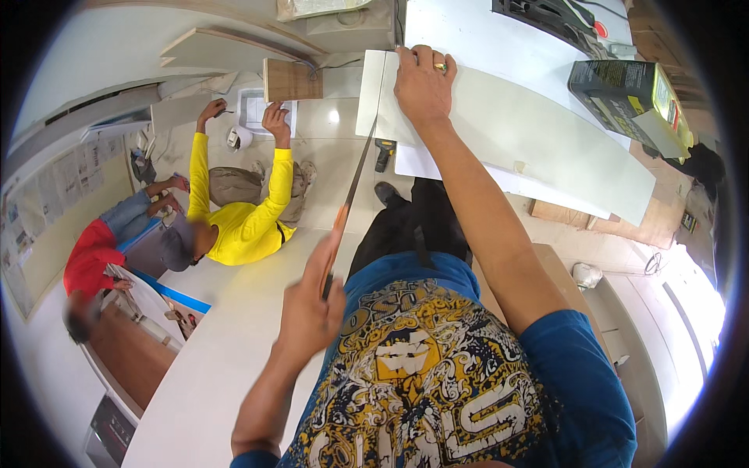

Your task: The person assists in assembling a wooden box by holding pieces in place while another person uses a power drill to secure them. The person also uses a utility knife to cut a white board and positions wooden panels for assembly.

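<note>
There are the wearer's two hands, one saw and two brightly dressed workers.

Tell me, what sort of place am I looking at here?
Probably a carpentry workshop, or a room being fitted out: the left hand holds a handsaw at a pale board, the right hand rests on that board, and a wood-faced panel is beyond.

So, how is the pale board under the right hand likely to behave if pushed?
The board is probably stiff: its left end juts past the table with no visible sag. It may slide, since its surface looks smooth, though the right hand rests on it. Lying flat, it seems unlikely to roll.
</note>
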### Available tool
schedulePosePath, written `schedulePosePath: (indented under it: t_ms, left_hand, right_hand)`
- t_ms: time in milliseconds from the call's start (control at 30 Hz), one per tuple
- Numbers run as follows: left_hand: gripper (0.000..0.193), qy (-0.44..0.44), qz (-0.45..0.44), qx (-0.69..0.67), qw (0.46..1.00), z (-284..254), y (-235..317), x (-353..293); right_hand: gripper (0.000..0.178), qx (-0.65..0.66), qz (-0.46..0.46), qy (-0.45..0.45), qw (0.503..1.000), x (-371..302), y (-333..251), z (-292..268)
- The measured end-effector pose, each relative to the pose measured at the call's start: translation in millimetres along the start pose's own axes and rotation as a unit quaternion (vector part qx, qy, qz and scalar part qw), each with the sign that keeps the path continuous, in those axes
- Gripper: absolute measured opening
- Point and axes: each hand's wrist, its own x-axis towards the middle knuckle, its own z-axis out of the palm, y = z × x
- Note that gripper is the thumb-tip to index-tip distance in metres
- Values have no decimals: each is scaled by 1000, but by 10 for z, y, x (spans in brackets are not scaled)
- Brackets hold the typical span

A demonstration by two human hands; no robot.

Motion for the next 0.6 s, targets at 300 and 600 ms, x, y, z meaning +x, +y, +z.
schedulePosePath:
  t_ms: [300, 600]
  left_hand:
    - [67, 134, 156, -116, 972, 940, -724, 1808]
    - [65, 10, -80, -106, 991, 481, -561, -348]
  right_hand:
    - [31, 13, -35, -15, 999, -59, -192, 37]
    - [34, -20, -20, 14, 1000, -113, -33, 65]
